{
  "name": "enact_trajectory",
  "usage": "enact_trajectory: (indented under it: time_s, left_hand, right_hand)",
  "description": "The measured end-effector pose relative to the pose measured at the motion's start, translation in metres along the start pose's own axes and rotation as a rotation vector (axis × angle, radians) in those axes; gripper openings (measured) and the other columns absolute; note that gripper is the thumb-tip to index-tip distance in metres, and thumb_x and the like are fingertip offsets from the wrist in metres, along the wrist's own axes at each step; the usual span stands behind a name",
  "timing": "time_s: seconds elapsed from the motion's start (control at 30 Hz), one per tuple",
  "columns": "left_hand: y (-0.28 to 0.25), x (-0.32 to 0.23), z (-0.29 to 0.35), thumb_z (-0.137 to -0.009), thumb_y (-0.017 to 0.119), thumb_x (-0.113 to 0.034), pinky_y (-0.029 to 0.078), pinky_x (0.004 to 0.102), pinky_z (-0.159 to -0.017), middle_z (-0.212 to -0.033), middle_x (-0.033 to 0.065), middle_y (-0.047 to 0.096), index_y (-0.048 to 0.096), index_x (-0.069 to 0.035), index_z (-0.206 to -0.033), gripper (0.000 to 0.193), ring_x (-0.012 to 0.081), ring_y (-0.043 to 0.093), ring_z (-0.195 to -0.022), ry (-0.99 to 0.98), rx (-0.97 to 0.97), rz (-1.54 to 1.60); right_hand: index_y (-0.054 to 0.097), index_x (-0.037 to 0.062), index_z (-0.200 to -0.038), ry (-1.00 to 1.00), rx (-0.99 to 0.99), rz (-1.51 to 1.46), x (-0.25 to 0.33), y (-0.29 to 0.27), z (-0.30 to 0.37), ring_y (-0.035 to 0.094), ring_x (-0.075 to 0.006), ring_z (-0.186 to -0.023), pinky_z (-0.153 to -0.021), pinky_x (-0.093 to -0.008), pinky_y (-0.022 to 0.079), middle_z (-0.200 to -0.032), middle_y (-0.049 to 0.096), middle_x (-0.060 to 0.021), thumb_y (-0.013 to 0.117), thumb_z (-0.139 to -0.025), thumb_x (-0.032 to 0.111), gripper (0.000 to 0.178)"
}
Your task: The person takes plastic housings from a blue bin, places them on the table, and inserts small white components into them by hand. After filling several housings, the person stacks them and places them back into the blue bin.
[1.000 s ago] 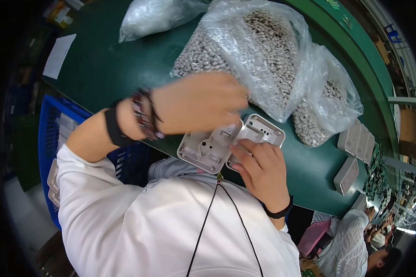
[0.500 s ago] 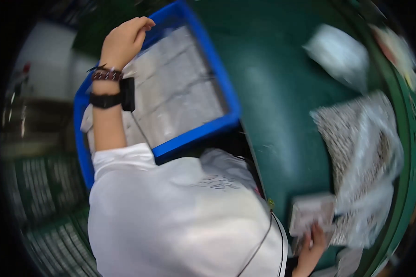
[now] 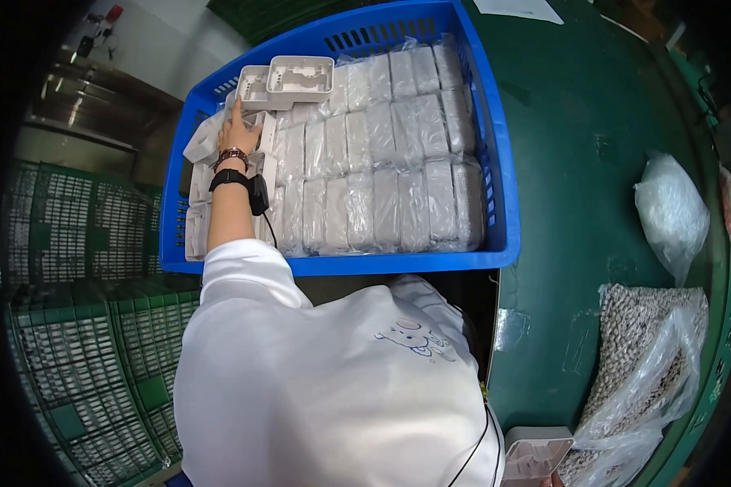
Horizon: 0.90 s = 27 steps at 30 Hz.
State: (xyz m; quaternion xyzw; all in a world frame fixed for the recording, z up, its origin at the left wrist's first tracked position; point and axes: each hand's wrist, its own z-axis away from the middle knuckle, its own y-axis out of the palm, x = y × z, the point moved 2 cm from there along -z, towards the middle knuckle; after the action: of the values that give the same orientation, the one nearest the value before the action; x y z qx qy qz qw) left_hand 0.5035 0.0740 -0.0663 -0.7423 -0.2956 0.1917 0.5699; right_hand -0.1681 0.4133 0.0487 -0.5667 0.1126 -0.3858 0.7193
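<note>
In the slotted basket, casings (pale, hollow)

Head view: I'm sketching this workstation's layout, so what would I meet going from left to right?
Green slatted crates → left hand → plastic-wrapped packages → open white casing at the bottom edge → stuffed clear plastic bag.

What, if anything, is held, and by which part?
Left hand: over white plastic housings in blue crate; grip unclear. Right hand, mostly unseen: at the lower edge of an open white housing; hold unclear.
</note>
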Motion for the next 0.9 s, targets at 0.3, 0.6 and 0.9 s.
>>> enact_trajectory:
  time_s: [0.3, 0.6, 0.9]
  left_hand:
    - [0.003, 0.015, -0.018, -0.075, 0.064, -0.014, 0.042, 0.0428, -0.089, -0.115, 0.0129, 0.055, 0.023, -0.034, -0.136, 0.076, 0.0319, 0.052, -0.107, 0.096, 0.222, 0.094]
    - [0.017, 0.065, 0.013, -0.069, 0.069, -0.009, 0.046, 0.0361, -0.084, -0.101, 0.0076, 0.063, 0.050, -0.022, -0.114, 0.051, 0.0273, 0.059, -0.096, 0.234, 0.516, 0.112]
    - [-0.039, 0.016, 0.015, -0.073, 0.067, -0.010, 0.048, 0.0354, -0.075, -0.098, 0.0097, 0.064, 0.056, -0.014, -0.105, 0.034, 0.0272, 0.061, -0.090, 0.423, 0.402, 0.164]
  right_hand:
    - [0.052, 0.0010, -0.118, 0.041, 0.030, -0.068, 0.018, -0.001, -0.008, 0.057, -0.0297, -0.094, -0.080, -0.0352, 0.044, -0.105, 0.059, -0.0182, 0.051, -0.091, 0.021, 0.034]
    - [0.049, -0.0022, -0.120, -0.087, 0.039, -0.095, 0.036, -0.006, -0.028, 0.056, -0.0274, -0.096, -0.082, -0.0342, 0.044, -0.107, 0.056, -0.0183, 0.051, -0.090, 0.018, 0.035]
    - [0.048, -0.0034, -0.119, -0.152, 0.047, 0.000, 0.043, -0.016, -0.055, 0.054, -0.0287, -0.095, -0.083, -0.0346, 0.043, -0.103, 0.056, -0.0188, 0.049, -0.091, 0.018, 0.035]
